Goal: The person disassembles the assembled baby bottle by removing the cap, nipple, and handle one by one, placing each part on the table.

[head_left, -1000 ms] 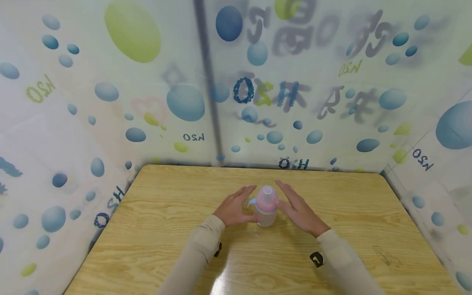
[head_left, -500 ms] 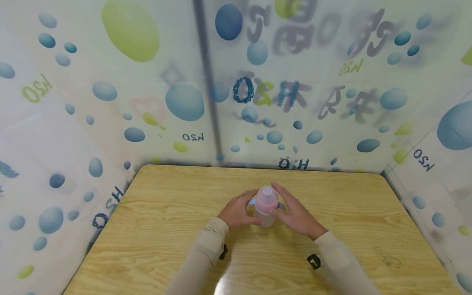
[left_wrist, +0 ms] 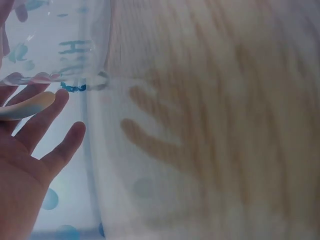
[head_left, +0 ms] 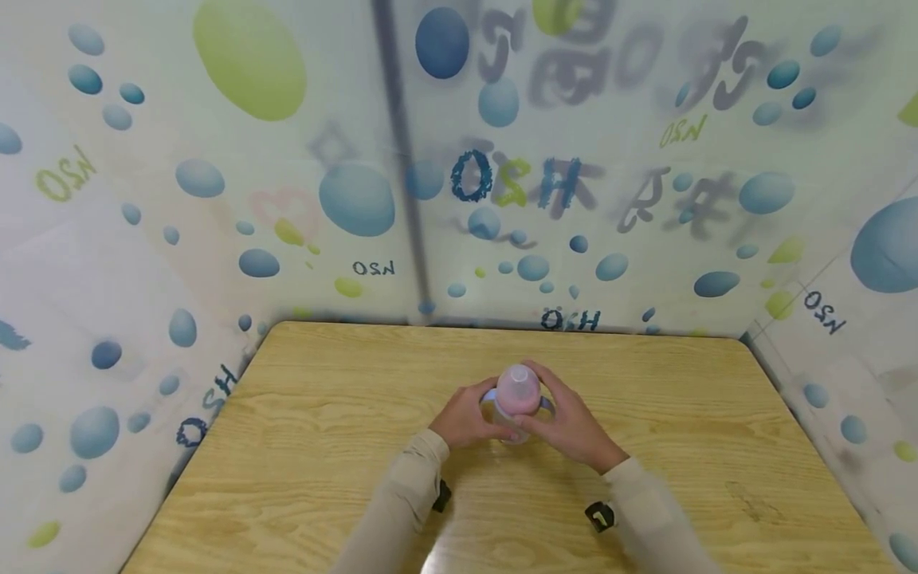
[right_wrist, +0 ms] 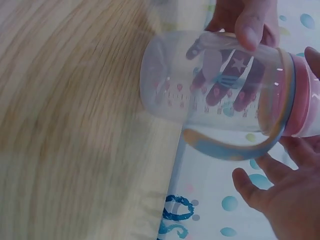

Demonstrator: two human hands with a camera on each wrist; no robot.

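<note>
A clear baby bottle (head_left: 518, 391) with a pink collar and a translucent domed cap stands upright at the table surface between both hands. My left hand (head_left: 466, 416) holds its clear body low down, the thumb on the near side. My right hand (head_left: 574, 422) grips the pink collar (right_wrist: 298, 95) and cap area with thumb and fingers. In the right wrist view, a blue-and-tan handle (right_wrist: 235, 150) curves out from the bottle, and measuring marks and a star show on the body. Another handle end (left_wrist: 30, 107) crosses the left palm in the left wrist view.
A wood-grain table (head_left: 344, 383) lies under the hands. White walls (head_left: 617, 239) printed with blue and green drops close it in at the back and both sides. Glossy light reflects near the front of the table.
My right hand has moved left and closed its thumb and fingers around the pink collar. The left hand has shifted slightly right and closed on the bottle's body.
</note>
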